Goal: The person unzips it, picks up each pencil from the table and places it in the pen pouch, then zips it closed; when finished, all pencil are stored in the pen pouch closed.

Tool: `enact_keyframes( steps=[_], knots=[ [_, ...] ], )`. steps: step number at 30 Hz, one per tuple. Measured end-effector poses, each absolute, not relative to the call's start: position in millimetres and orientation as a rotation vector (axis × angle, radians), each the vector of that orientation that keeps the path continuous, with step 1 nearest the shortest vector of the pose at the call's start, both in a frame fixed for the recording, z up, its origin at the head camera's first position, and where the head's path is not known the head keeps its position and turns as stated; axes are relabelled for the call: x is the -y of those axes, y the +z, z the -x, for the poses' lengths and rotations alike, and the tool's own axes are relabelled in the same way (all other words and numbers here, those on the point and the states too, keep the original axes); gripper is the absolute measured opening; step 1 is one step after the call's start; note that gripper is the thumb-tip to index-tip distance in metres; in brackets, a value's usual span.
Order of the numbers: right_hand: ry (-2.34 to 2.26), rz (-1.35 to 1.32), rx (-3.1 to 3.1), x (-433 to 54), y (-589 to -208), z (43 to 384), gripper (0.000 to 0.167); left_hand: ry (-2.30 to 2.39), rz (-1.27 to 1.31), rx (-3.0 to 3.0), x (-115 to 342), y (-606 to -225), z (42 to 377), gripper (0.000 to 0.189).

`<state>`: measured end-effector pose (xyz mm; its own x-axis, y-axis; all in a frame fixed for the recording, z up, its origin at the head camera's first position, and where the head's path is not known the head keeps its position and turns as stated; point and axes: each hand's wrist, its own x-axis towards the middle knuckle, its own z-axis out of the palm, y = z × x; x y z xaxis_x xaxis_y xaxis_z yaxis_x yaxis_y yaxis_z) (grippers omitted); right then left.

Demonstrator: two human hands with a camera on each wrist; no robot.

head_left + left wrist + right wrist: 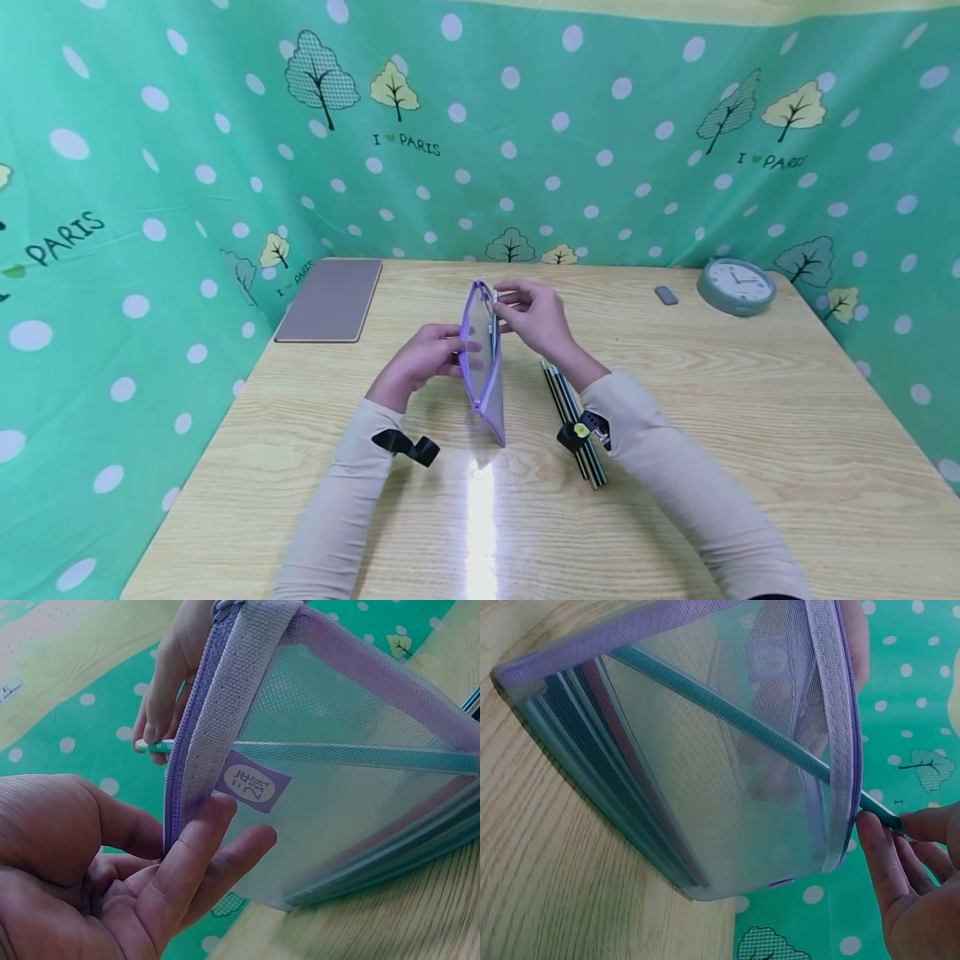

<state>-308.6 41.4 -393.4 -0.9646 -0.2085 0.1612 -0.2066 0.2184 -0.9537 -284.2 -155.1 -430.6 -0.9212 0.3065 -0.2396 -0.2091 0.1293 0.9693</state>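
A mesh zipper pouch [491, 408] with purple trim stands tilted over the table, its zipped mouth open. My left hand [429, 354] holds it at the zipper edge, thumb on one side and fingers on the other, near a purple label [253, 783]. With thumb and fingers, my right hand [536, 318] pinches the end of a teal pencil [780, 744], which sticks out of the mouth. The rest of that pencil slants inside the pouch. Several dark pencils [619, 750] and a reddish one lie along the pouch's bottom, seen through the mesh.
Several dark pencils [568, 404] lie together on the wooden table, partly under my right wrist. A grey flat notebook-like slab [330, 300] lies at the back left. A small grey block [666, 295] and a round clock [738, 283] are at the back right.
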Motion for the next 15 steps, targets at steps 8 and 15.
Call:
enact_keyframes(
  steps=[8, 15],
  knots=[
    [-1.838, 0.427, -2.518, -43.0, -390.7, 304.0, 0.032, 1.839, -0.095, -2.038, 154.4, -429.6, 282.6, 0.040],
    [-1.820, 0.433, -2.522, -50.0, -391.8, 303.0, 0.034, 1.843, -0.097, -2.032, 154.7, -428.7, 282.6, 0.040]
  ],
)
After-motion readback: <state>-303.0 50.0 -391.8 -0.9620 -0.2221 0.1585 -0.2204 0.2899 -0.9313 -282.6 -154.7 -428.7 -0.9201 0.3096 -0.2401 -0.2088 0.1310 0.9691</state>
